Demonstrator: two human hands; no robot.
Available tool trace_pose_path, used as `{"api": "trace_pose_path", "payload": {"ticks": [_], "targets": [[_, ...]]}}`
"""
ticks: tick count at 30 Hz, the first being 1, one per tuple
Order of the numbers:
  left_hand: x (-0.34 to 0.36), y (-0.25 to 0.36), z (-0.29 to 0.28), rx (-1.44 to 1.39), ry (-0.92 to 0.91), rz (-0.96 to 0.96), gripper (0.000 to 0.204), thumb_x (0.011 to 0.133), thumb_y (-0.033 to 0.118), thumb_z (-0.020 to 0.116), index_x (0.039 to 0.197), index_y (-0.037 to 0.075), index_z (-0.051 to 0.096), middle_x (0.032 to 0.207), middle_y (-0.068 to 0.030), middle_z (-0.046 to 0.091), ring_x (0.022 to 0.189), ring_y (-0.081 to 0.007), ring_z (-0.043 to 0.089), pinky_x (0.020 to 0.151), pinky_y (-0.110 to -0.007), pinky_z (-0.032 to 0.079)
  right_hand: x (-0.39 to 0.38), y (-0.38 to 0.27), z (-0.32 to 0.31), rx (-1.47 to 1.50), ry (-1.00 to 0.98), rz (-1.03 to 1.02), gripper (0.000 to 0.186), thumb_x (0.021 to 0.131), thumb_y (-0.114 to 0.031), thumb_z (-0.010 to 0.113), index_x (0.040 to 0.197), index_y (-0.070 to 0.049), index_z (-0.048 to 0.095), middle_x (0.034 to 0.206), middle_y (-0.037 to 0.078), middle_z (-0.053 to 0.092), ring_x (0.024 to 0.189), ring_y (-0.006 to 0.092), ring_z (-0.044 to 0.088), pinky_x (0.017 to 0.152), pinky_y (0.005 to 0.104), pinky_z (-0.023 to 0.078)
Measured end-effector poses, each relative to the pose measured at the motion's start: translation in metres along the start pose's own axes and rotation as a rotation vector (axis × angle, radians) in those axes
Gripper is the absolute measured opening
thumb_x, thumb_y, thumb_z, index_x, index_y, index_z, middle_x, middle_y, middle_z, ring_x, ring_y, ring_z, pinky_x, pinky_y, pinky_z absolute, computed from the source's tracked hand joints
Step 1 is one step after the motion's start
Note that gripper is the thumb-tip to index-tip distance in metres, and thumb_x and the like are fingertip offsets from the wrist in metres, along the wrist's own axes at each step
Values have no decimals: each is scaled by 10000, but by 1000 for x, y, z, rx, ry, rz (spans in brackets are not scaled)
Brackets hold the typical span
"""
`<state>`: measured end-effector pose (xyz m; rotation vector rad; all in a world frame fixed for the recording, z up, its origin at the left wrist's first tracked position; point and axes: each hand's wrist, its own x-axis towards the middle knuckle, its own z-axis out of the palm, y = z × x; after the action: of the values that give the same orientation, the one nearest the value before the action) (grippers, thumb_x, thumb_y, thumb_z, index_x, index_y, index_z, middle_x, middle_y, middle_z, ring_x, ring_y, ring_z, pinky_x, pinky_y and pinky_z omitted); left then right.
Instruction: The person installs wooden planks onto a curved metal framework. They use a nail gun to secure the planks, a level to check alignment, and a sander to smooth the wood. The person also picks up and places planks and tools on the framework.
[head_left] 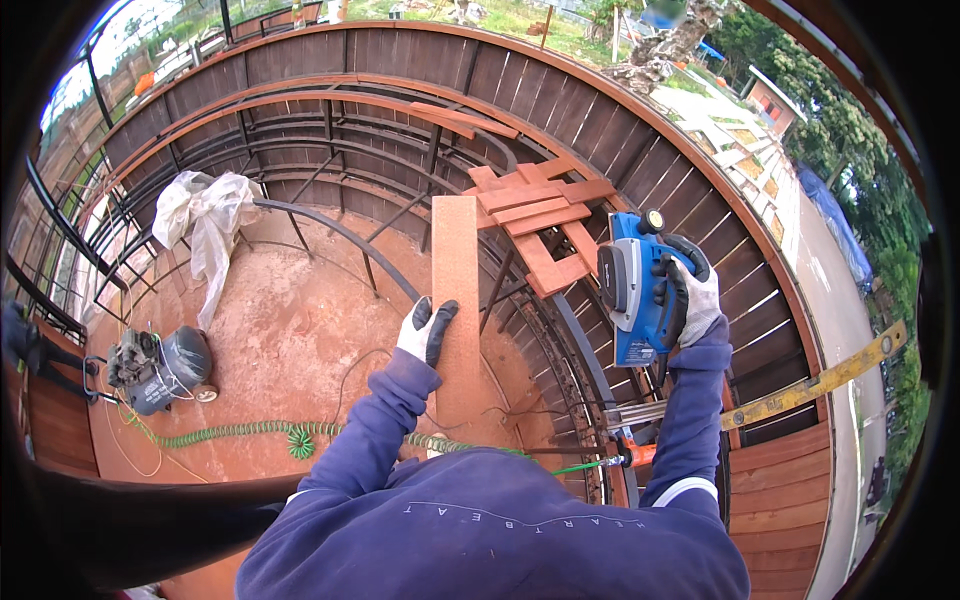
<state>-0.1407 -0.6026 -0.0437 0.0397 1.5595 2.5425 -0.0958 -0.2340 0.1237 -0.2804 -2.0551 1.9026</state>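
Observation:
A long reddish-brown wooden board (pixel 456 270) stands out in front of me, its broad face showing. My left hand (pixel 428 332), in a white and dark glove, is closed on the board's left edge, the thumb lying over its face. To the right, my right hand (pixel 697 298), gloved the same way, is wrapped round the handle of a blue electric planer (pixel 632 290). The planer is held up, tilted on its side and apart from the board. Just beyond them, several short wooden pieces (pixel 535 208) lie in a crossed pile on the curved frame.
A curved slatted wall (pixel 400 62) and black metal frame (pixel 340 222) surround the dusty floor. At left stand an air compressor (pixel 160 368) and a draped plastic sheet (pixel 207 225). A green coiled hose (pixel 240 430) runs to an orange-ended tool (pixel 637 455). A yellow spirit level (pixel 815 380) lies right.

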Motion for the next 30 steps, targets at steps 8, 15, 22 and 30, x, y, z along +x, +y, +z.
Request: {"api": "trace_pose_path", "payload": {"ticks": [8, 15, 22, 30], "targets": [[22, 0, -46, 28, 159, -19, 210, 896, 185, 684, 1025, 25, 639, 909, -32, 666, 774, -103, 609, 693, -261, 504, 12, 24, 24, -70, -76, 199, 370, 909, -181, 665, 1257, -79, 590, 850, 101, 669, 587, 153, 615, 524, 290, 525], [34, 6, -55, 53, 107, 2, 206, 896, 168, 684, 1041, 29, 639, 940, -34, 674, 798, -106, 615, 701, -264, 507, 21, 35, 45, -365, -90, 212, 330, 911, -114, 636, 1240, -94, 611, 830, 75, 655, 546, 135, 592, 497, 272, 501], [33, 10, -51, -23, 92, 11, 191, 907, 161, 672, 1040, 28, 640, 967, -33, 672, 838, -106, 621, 739, -261, 507, 31, 46, 42, -241, -164, 216, 323, 923, -142, 634, 1240, -87, 608, 807, 84, 654, 531, 143, 580, 479, 283, 495], [45, 8, -58, -123, 64, 18, 207, 925, 152, 648, 1078, 12, 645, 985, -39, 676, 860, -113, 632, 770, -268, 520, 46, 64, 57, 23, -36, 285, 412, 886, -188, 698, 1271, -80, 595, 826, 107, 652, 587, 196, 632, 532, 317, 551]]}}
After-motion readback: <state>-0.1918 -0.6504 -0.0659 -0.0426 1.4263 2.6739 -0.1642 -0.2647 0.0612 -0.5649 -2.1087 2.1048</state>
